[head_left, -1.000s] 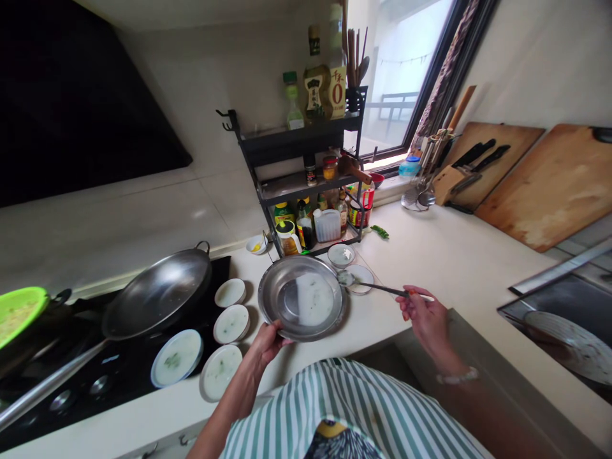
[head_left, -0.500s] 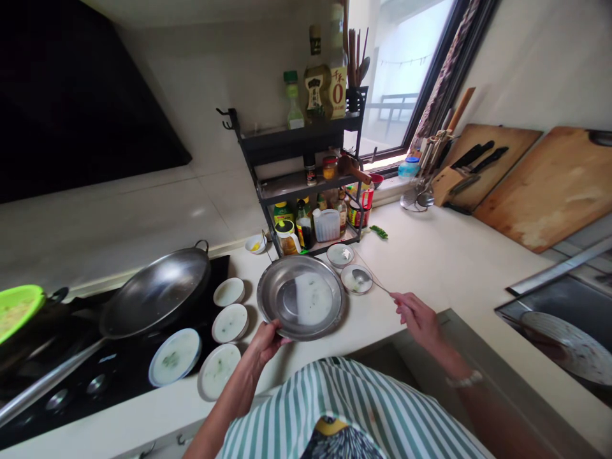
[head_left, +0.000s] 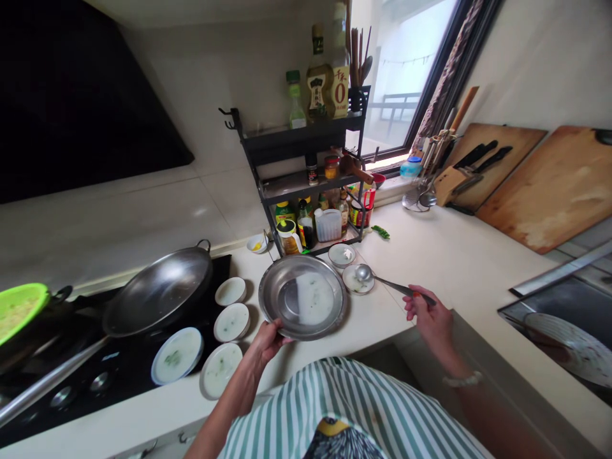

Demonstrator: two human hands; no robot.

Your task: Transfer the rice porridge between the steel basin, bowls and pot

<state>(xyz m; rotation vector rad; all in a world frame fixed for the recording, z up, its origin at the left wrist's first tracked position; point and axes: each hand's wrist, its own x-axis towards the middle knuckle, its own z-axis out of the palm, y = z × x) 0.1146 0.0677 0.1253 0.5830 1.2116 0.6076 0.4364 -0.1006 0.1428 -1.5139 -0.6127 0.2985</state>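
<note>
My left hand [head_left: 270, 341] grips the near rim of a steel basin [head_left: 268, 312], which is tilted with milky liquid and green flecks pooled at its right side. In my right hand [head_left: 430, 319] is the handle of a metal ladle [head_left: 364, 273]. The ladle's bowl hangs over a small bowl [head_left: 358, 284] of the same whitish liquid, right of the basin. Just behind it stands another small bowl [head_left: 341, 254]. Left of the basin, several filled bowls [head_left: 231, 322] stand in a row, and a larger bowl [head_left: 176, 356] rests on the stove's edge.
A wok [head_left: 162, 293] with a long handle sits on the black stove [head_left: 125, 373], near a green strainer [head_left: 23, 306]. Behind the basin rises a black spice rack [head_left: 296, 143] with bottles. Cutting boards [head_left: 549, 185] and a knife block [head_left: 452, 185] are at right, above a sink [head_left: 568, 306].
The ladle went from the basin's right rim to the small bowl, dipped into it, and is now lifted and turned over it. My left hand and the basin stay nearly in place.
</note>
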